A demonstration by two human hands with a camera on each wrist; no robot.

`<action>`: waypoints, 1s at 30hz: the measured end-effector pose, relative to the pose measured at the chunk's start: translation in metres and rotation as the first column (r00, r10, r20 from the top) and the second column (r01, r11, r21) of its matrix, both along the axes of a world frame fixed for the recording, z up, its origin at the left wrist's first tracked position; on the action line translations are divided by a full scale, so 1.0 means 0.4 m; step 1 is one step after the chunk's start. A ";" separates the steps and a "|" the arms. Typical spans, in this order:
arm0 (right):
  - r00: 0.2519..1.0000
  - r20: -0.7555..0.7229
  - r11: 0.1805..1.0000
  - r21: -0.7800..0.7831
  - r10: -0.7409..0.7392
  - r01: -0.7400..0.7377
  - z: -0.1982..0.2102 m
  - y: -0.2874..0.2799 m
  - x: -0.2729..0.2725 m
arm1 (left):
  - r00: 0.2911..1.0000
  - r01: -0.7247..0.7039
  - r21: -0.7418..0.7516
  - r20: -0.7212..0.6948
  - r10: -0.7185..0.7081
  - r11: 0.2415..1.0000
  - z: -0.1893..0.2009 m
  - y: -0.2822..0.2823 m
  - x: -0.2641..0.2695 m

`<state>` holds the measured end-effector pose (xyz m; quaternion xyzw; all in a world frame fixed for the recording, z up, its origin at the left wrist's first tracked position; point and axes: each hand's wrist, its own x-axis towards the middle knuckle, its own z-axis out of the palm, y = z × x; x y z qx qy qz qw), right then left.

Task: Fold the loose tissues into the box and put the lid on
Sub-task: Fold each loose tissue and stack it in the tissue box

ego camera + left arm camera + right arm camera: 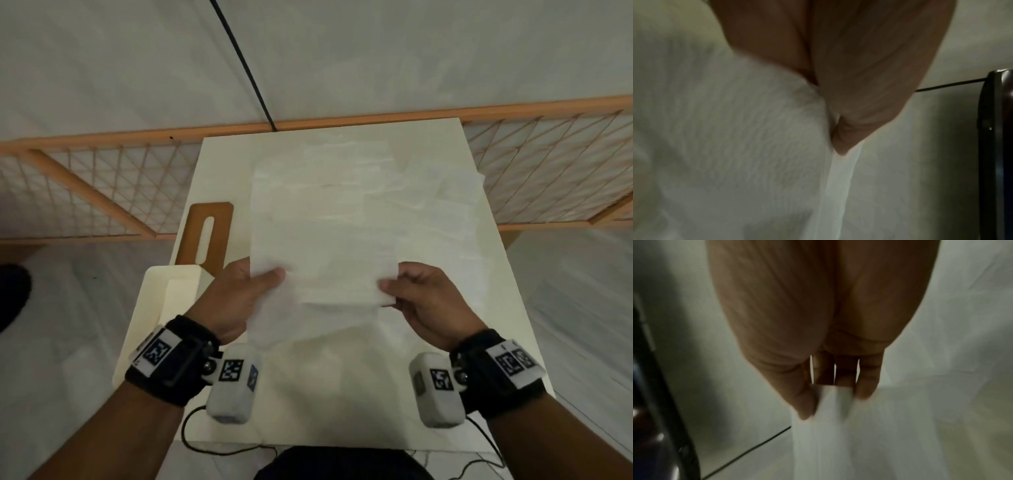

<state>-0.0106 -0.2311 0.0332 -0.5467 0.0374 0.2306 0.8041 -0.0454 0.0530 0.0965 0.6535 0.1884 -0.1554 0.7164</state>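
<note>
Two hands hold one white, creased tissue [322, 240] at frame centre in the head view: left hand [236, 298] and right hand [428, 301] each pinch a near corner. The open box [161, 308] and brown slotted lid [205, 233] sit left of centre on the table [445, 377].

Left wrist view: thumb and fingers [842, 139] clamp a tissue fold.

Right wrist view: fingertips [805, 404] pinch the tissue edge; a dark cable [748, 449] crosses lower left.

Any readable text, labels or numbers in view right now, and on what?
No readable words or numbers.
Wrist bands and camera pods: black-and-white square code tags only, no letters.
Tissue, box, brown lid: no print visible.
Both wrist views: blurred, no text.
</note>
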 end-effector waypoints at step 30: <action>0.999 -0.024 0.984 -0.177 -0.025 0.021 0.049 -0.036 -0.059 | 0.995 0.045 0.137 0.086 -0.057 0.990 -0.058 0.032 -0.081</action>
